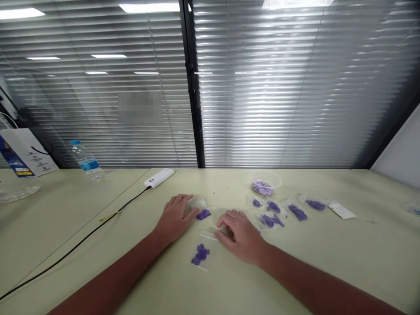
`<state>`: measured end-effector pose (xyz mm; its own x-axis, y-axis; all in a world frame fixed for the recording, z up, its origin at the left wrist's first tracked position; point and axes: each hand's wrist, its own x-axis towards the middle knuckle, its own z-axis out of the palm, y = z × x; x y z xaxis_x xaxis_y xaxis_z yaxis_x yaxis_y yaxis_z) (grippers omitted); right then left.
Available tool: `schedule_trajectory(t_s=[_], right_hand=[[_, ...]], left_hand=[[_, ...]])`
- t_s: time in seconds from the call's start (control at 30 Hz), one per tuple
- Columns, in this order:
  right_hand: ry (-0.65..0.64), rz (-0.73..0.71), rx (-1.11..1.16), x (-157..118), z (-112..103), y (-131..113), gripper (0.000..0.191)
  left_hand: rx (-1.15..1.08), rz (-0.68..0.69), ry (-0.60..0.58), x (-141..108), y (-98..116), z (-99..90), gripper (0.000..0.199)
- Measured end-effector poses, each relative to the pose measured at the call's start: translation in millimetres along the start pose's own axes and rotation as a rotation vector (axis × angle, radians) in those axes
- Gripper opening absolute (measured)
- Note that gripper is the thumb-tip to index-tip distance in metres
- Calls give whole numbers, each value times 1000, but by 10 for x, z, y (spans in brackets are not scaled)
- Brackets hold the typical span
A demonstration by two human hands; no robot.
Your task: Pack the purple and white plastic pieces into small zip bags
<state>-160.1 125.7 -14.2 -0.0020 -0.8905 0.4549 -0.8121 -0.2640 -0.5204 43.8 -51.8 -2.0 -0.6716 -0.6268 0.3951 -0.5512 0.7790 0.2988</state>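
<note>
My left hand [175, 218] lies on the table with its fingers stretched forward and its thumb apart. Just beyond its fingertips is a small clear bag holding purple pieces [203, 214]. My right hand [241, 238] hovers low over the table, fingers curled and a gap between thumb and forefinger; nothing shows in it. Near its thumb is the edge of a clear plastic bag [208, 235]. Between my forearms is a small pile of flat purple pieces [200, 254]; whether they lie inside that bag I cannot tell.
Several clear bags of purple pieces [297, 212] lie right of my right hand, beside a white packet [341, 210]. Behind them stands a round clear tub [267, 179] of paler pieces. Left are a white device [159, 178] with a black cable [85, 238] and a water bottle [87, 162].
</note>
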Motion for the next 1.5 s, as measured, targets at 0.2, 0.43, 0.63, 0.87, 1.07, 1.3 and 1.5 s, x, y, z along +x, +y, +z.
schedule_trajectory(t_s=[0.2, 0.43, 0.63, 0.87, 1.07, 1.3, 1.5], right_hand=[[25, 88, 55, 31, -3, 32, 5], [33, 164, 100, 42, -11, 40, 14], [89, 252, 297, 67, -46, 64, 23], [-5, 145, 469, 51, -72, 42, 27], [39, 42, 337, 45, -37, 37, 20], [49, -38, 271, 24, -2, 28, 17], [63, -87, 244, 6, 1, 15, 17]], left_hand=[[7, -69, -67, -28, 31, 15, 29], [-303, -305, -60, -4, 167, -113, 26], [-882, -178, -82, -26, 348, -169, 29], [-892, -117, -361, -229, 572, -101, 48], [-740, -35, -295, -229, 606, -79, 32], [-769, 10, -280, -219, 675, -133, 29], [-722, 88, -261, -239, 713, -147, 26]])
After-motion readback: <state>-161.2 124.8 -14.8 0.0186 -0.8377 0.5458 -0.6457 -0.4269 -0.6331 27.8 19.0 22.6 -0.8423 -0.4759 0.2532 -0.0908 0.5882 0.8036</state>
